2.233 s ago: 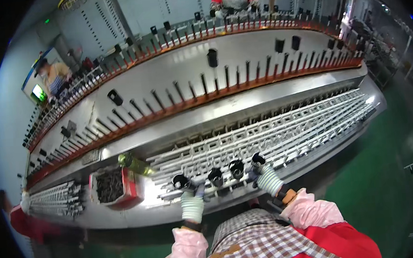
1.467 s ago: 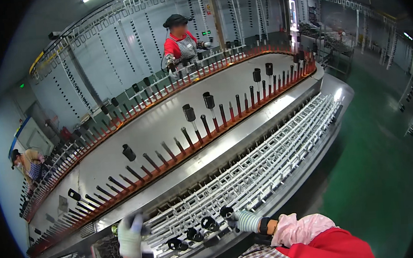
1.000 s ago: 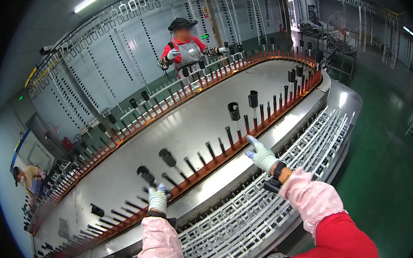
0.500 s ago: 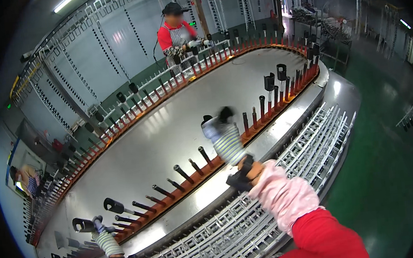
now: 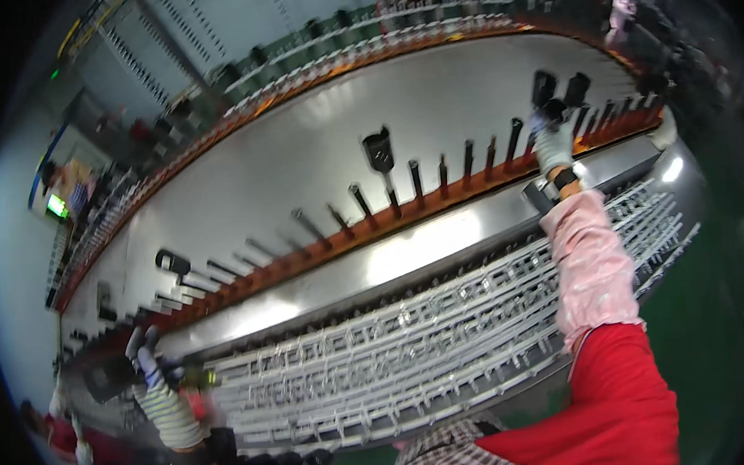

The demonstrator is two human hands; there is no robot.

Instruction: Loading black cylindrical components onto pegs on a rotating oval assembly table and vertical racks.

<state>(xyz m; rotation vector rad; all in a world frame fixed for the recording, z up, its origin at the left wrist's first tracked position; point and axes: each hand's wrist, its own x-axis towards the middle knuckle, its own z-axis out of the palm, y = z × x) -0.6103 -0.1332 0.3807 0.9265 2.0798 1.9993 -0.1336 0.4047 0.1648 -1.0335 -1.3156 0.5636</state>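
Nearest, at eight o'clock, the left hand has a blurred dark piece just beside it, toward nine; I cannot tell whether it grips that. Past the white racks, at two o'clock, the right hand is the nearer to two black cups, long axes roughly upright, toward twelve and one from it; blur hides whether its grip is clenched or loose

White glare streaks the steel tabletop; the dim outer view bends into black corners, and blur, probably from motion, softens the left hand.
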